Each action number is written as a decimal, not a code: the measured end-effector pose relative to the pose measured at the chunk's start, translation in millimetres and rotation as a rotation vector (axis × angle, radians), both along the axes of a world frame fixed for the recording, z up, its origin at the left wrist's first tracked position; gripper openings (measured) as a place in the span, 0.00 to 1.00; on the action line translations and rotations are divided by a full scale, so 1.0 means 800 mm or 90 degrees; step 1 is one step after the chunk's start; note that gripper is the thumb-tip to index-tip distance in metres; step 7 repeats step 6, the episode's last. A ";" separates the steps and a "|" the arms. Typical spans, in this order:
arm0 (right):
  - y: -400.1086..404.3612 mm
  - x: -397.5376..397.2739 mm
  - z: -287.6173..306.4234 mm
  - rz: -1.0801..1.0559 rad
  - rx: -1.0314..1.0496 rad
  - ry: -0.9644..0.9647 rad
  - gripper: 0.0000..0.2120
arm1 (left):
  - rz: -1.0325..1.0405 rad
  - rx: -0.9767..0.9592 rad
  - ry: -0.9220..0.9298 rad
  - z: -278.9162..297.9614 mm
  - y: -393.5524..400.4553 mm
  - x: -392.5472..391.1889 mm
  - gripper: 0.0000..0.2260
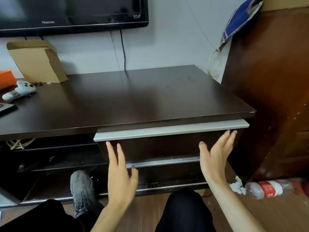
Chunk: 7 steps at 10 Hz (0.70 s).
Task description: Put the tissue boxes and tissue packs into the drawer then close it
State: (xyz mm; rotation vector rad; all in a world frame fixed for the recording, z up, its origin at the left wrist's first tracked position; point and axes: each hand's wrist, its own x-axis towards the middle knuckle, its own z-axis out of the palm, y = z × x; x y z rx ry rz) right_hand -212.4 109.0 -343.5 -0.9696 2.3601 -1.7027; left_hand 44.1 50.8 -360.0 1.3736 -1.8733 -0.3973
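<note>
Dark TV cabinet (pixel 133 97), top bare on the right side. Drawer (pixel 150 146) with grey handle strip (pixel 170 130) sits nearly flush under the top, looks shut or almost. Left hand (pixel 120 178) and right hand (pixel 215 158) both flat open against drawer front, gripping nothing. No tissue boxes or packs visible; can't tell if inside

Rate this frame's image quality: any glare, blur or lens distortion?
Head view: wide-angle bowing curves the cabinet top; soft sheen there and reflections on the television; both hands, left hand and right hand, and the drawer front slightly soft; lower shelves fall into deep shadow.
</note>
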 end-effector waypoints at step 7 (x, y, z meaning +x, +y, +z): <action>0.012 -0.044 0.008 0.197 0.163 0.030 0.25 | -0.146 0.231 -0.244 0.108 -0.048 0.044 0.27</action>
